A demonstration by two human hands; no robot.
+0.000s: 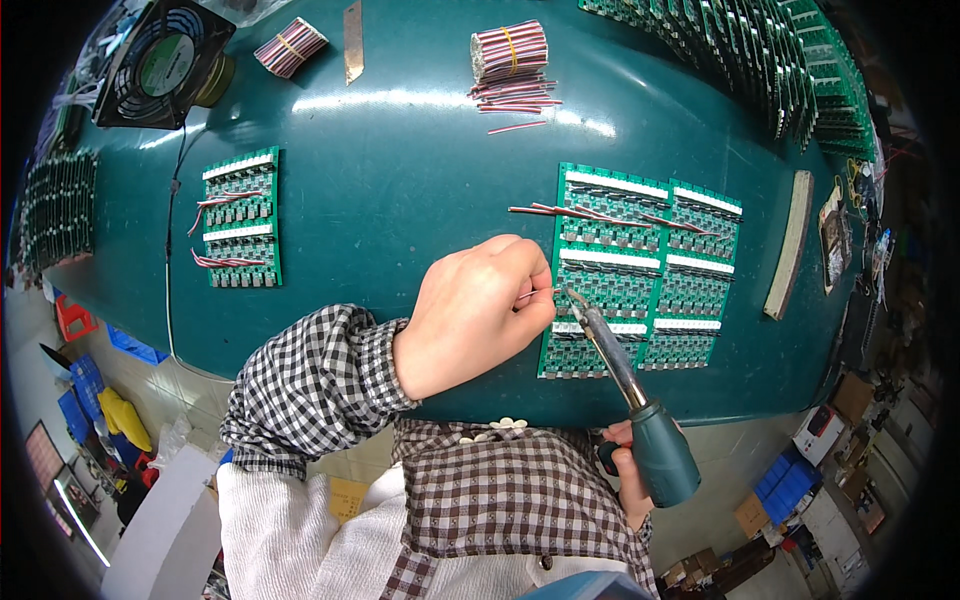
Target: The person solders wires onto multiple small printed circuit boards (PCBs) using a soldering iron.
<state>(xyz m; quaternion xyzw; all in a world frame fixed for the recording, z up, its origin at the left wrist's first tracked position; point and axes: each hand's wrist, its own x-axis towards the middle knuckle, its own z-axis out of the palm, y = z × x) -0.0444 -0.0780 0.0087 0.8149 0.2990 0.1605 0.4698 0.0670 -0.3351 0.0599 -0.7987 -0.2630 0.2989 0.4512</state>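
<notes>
My left hand (475, 310) pinches a thin red-and-white wire (539, 293), its end at the left edge of a green circuit board panel (690, 290). My right hand (628, 475), partly hidden, grips a soldering iron (662, 455) by its dark green handle. The iron's tip meets the board close to the wire's end; whether it touches the wire is too small to tell. Along the panel run white connector strips and rows of small parts. Several red, white and black wires (570, 212) lie across its upper rows.
On the green table (390, 190), a smaller board panel (243, 218) with wires lies left. Wire bundles (510, 52) (290, 47), a metal strip (353, 42) and a fan (165, 65) sit at the back. Board stacks (740, 60) stand far right; a pale bar (790, 245) lies right.
</notes>
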